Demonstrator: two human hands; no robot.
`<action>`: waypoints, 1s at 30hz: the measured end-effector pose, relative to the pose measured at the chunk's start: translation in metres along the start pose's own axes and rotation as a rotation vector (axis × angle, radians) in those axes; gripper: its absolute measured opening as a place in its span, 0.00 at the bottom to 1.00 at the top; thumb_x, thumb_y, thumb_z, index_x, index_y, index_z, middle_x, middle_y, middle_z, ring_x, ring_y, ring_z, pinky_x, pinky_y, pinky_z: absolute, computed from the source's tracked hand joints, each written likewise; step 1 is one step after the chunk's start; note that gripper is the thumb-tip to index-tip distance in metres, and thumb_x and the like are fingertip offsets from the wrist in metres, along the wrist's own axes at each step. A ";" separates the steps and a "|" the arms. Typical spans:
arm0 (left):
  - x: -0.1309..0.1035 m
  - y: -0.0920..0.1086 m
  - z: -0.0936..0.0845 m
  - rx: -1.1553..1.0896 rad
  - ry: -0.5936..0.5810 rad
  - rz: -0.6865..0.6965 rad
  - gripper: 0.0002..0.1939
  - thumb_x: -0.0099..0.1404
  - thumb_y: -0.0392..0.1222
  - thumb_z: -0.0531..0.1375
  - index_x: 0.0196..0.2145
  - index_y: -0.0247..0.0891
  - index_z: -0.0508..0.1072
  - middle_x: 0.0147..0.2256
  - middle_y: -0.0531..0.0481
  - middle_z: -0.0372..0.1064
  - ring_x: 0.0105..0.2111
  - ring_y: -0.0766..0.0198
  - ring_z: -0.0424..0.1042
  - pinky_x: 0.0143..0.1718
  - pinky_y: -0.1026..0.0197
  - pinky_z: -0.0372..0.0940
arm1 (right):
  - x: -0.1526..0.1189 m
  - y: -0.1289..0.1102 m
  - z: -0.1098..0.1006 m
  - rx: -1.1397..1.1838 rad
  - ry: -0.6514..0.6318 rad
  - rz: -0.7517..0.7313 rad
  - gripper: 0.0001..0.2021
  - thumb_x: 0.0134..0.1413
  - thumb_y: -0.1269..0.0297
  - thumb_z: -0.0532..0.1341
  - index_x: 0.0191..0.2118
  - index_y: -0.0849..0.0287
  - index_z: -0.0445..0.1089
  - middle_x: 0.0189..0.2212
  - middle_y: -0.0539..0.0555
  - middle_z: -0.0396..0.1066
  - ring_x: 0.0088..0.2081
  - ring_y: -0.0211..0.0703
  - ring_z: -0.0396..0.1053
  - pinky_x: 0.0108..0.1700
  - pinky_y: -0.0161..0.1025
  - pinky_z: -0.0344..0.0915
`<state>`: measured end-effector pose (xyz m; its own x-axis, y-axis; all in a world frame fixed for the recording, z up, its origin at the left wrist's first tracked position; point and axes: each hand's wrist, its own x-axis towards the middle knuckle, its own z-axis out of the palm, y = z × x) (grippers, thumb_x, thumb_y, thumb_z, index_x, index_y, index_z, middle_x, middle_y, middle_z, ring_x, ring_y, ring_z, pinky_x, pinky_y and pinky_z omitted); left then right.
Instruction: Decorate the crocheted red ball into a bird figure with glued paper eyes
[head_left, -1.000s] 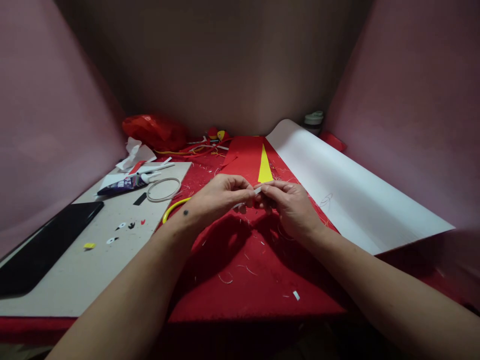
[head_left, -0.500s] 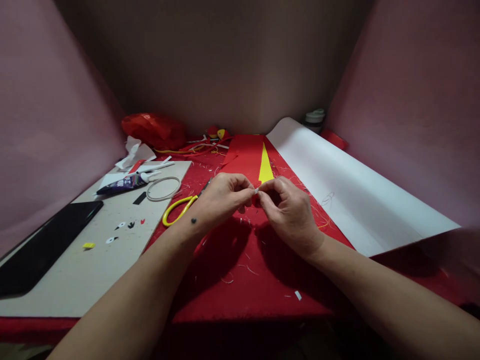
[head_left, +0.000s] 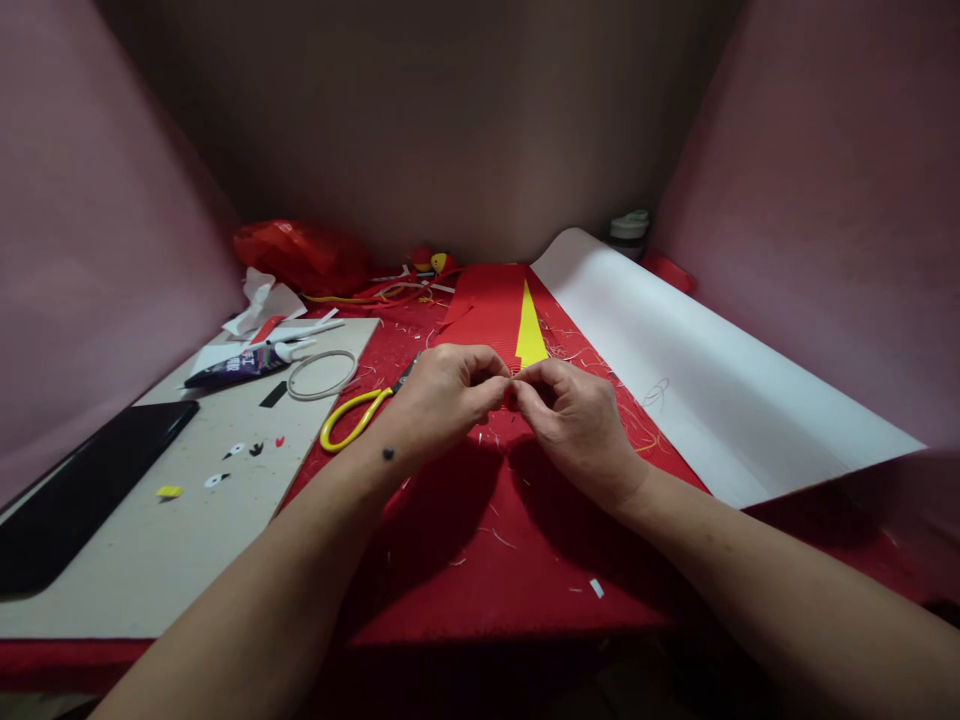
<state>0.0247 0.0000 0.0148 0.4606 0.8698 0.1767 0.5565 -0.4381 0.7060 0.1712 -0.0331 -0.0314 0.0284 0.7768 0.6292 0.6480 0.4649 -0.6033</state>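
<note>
Small piece [head_left: 512, 379] sits pinched between the fingertips of the two hands, straight ahead of the person, and so little of it shows that its shape cannot be told. The left hand [head_left: 459, 388] has thumb and forefinger closed on it from the left, the right hand [head_left: 574, 415] does likewise from the right, and the fingertips of both meet around it above the desk [head_left: 465, 605], which is covered in red. Just beyond the fingers lie a red ribbed sheet [head_left: 487, 305] and, along its right edge, a pointed yellow strip [head_left: 531, 338]. Yellow-handled scissors [head_left: 379, 398] rest beside the left wrist, their blades partly hidden by it. To the right, a large white sheet [head_left: 712, 370] slants across the desk, its far end curling up. On the left, a pale board [head_left: 195, 575] carries a black slab [head_left: 86, 500], a dark tube [head_left: 236, 368], a thin ring [head_left: 289, 380] and small cut pieces [head_left: 217, 481]. Near the far wall are a red bag [head_left: 304, 255] and a lidded container [head_left: 629, 228].
</note>
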 end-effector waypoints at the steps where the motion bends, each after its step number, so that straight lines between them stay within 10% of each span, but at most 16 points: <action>1: 0.000 0.000 0.000 0.026 0.004 0.005 0.08 0.58 0.36 0.57 0.27 0.34 0.76 0.20 0.53 0.67 0.22 0.69 0.65 0.24 0.66 0.59 | 0.000 0.000 0.000 -0.005 -0.002 -0.005 0.06 0.53 0.75 0.58 0.29 0.63 0.72 0.24 0.54 0.74 0.24 0.37 0.67 0.28 0.36 0.61; 30: 0.000 -0.002 -0.004 -0.007 -0.072 0.002 0.08 0.58 0.39 0.57 0.26 0.34 0.74 0.21 0.53 0.65 0.23 0.69 0.61 0.24 0.66 0.57 | 0.002 -0.002 -0.003 0.143 -0.097 0.119 0.08 0.54 0.73 0.57 0.25 0.60 0.68 0.22 0.50 0.70 0.24 0.36 0.64 0.29 0.36 0.60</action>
<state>0.0208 0.0014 0.0162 0.5105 0.8503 0.1280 0.5509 -0.4377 0.7106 0.1725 -0.0336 -0.0274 0.0205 0.8641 0.5030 0.5299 0.4172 -0.7383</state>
